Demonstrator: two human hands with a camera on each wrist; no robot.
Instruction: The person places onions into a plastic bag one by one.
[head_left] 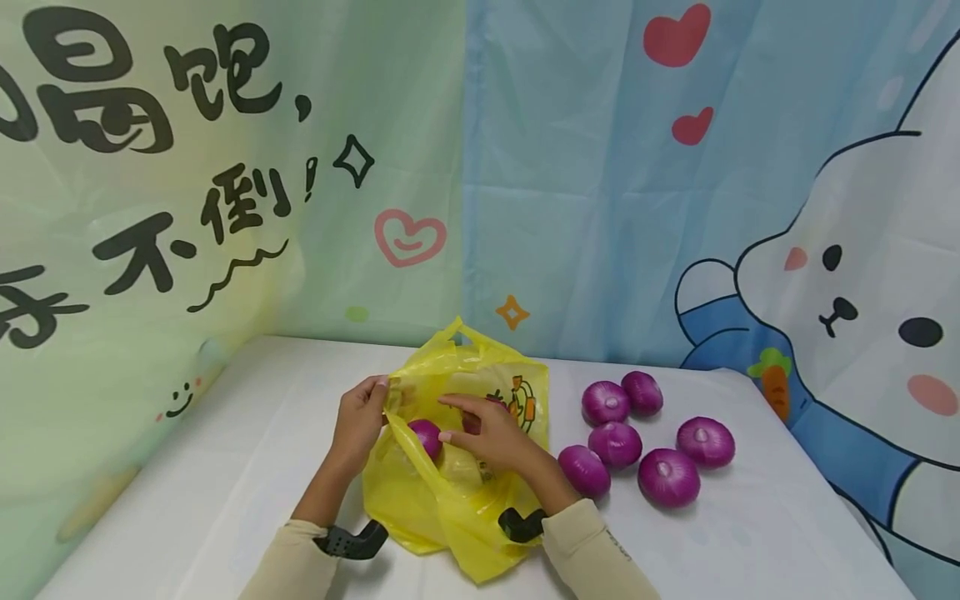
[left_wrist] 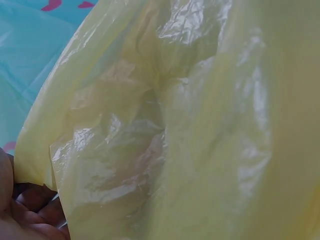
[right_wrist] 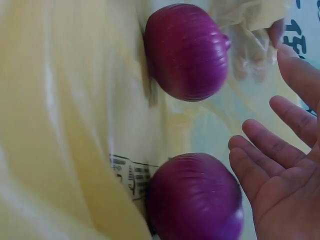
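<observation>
A yellow plastic bag (head_left: 450, 517) lies on the table with its mouth held wide. My left hand (head_left: 360, 425) pinches the bag's left rim between thumb and fingers; in the left wrist view the yellow film (left_wrist: 210, 125) fills most of the picture, with the curled left fingers (left_wrist: 37, 202) at its lower edge. Over the mouth reaches my right hand (head_left: 491, 433), its fingers spread and holding nothing. Inside the bag is a purple onion (head_left: 426, 437). The right wrist view shows an upper onion (right_wrist: 187, 52) and a lower onion (right_wrist: 195, 197) beside the open palm.
Several more purple onions (head_left: 669, 477) sit loose on the white table (head_left: 225, 467), just right of the bag. A printed cloth backdrop (head_left: 570, 208) stands behind the table and along its left side. A black wrist mount (head_left: 351, 542) is on each forearm.
</observation>
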